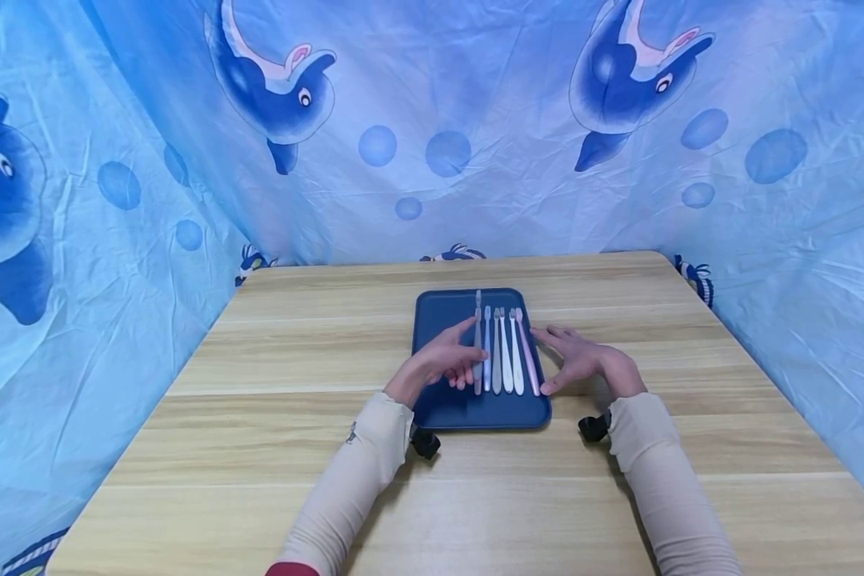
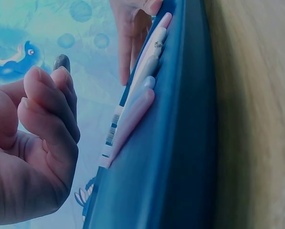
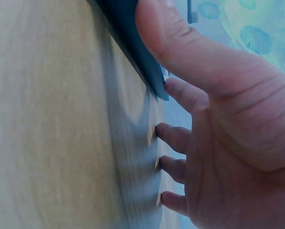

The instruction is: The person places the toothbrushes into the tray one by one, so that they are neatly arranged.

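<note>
A dark blue tray (image 1: 446, 412) lies on the table with several toothbrushes side by side in it. Among them are a blue toothbrush (image 1: 487, 352), a white toothbrush (image 1: 516, 360) and, on the right, a pink toothbrush (image 1: 528, 356). Over the row's left end, my left hand (image 1: 446, 356) pinches a grey toothbrush, raised above the tray; its dark handle end (image 2: 61, 62) shows past the fingers in the left wrist view. My right hand (image 1: 579, 356) is spread at the tray's right edge, thumb by the rim near the pink toothbrush and fingertips (image 3: 164, 131) low beside the tray.
The tray sits on a light wood-grain table (image 1: 295, 384). A blue curtain (image 1: 504, 208) with dolphins and bubbles hangs behind and along both sides. A black wrist mount (image 1: 425, 442) is under the left forearm, another (image 1: 594, 428) under the right.
</note>
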`<control>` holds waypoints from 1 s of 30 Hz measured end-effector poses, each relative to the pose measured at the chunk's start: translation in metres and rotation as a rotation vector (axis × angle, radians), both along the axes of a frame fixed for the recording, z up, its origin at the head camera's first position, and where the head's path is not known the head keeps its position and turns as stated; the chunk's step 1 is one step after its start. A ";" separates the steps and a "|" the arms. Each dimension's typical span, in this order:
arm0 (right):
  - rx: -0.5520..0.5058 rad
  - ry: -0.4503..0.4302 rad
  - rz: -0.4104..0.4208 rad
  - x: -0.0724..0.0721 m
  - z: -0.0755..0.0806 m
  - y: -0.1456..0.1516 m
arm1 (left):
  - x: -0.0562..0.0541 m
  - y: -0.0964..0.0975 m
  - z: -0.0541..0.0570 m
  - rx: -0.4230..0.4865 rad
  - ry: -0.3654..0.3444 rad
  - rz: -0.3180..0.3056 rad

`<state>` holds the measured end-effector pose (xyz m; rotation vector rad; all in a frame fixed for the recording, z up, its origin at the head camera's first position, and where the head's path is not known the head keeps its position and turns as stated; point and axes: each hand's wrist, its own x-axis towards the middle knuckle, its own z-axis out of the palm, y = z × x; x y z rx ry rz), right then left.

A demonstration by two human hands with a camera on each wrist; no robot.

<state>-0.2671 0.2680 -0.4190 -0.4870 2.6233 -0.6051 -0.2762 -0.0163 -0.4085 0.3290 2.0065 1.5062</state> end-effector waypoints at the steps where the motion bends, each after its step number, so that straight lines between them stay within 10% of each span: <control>1: 0.000 -0.001 -0.001 0.000 0.000 0.000 | -0.001 0.000 -0.001 -0.002 -0.005 0.005; 30: -0.034 0.002 0.026 0.001 0.002 0.000 | -0.008 -0.014 -0.017 -0.079 -0.113 0.017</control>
